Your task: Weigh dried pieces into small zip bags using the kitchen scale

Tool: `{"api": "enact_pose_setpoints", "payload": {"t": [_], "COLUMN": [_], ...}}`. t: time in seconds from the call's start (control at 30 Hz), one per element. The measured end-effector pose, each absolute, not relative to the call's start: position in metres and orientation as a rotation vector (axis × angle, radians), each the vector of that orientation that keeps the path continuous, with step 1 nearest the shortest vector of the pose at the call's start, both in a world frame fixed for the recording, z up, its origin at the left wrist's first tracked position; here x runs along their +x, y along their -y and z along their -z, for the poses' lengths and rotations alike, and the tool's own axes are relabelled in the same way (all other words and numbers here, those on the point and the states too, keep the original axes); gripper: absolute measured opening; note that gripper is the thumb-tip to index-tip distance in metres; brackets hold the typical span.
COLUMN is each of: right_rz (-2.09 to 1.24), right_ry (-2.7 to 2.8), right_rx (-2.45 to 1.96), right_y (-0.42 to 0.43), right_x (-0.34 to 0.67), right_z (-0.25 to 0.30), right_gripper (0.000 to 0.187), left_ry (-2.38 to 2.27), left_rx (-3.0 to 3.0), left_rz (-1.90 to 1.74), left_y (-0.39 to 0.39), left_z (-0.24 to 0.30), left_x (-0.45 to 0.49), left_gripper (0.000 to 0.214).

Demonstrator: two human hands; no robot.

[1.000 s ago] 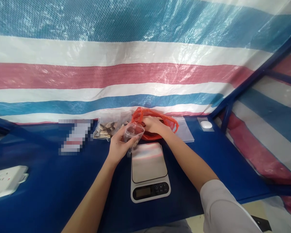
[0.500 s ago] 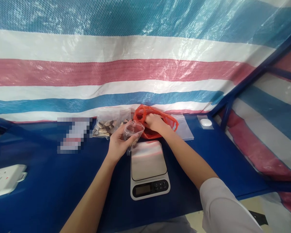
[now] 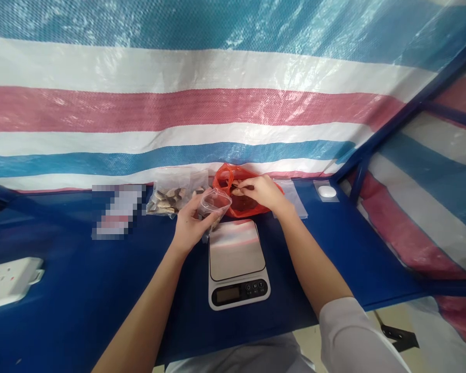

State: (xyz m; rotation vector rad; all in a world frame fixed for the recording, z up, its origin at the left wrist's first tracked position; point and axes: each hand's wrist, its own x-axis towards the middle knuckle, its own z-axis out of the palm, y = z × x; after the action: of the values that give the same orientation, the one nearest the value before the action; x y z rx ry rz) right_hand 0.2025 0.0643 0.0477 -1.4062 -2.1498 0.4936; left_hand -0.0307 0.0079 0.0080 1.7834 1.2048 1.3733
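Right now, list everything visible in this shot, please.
Striped tarpaulin: one, blue, white and red, behind and beside the table.
Table top: one, dark blue, under everything.
Digital scale: one, silver and black, front centre.
Bag of brown pieces: one, clear, back left of centre.
Red plastic bag: one, red, back centre.
Flat plastic sleeve: one, clear, back right of centre.
Oval object: one, white, back right.
Power strip: one, white, front left.
Pixelated item: one, colour unreadable, back left.
Small plastic bag: one, clear, in left hand.
Left hand: one, behind the scale.
Right hand: one, fingers at the red plastic bag.

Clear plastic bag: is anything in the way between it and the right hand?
Nothing visible stands in the way. The right hand is at the red plastic bag, with its fingertips pointing toward the clear plastic bag, which the left hand holds close by.
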Motion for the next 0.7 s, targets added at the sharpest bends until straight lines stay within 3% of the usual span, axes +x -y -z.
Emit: {"api": "enact_pose_setpoints", "payload": {"t": [0.43,0.7], "right_rz": [-0.496,-0.408], "right_ry": [2.218,2.411], "right_rx": [-1.008,-0.936], "right_y": [-0.02,-0.016], "right_x": [0.196,0.175], "right_z": [-0.101,-0.092], "right_gripper": [0.017,0.022], "left_ry": [-1.118,-1.066], "left_rx": [1.973,2.04], "left_rz": [-1.313,-1.325], "left_y": [-0.006,-0.007], "left_z": [-0.009,-0.007], "left_x": [-0.026,-0.025], "left_gripper": [0.059,0.062]}}
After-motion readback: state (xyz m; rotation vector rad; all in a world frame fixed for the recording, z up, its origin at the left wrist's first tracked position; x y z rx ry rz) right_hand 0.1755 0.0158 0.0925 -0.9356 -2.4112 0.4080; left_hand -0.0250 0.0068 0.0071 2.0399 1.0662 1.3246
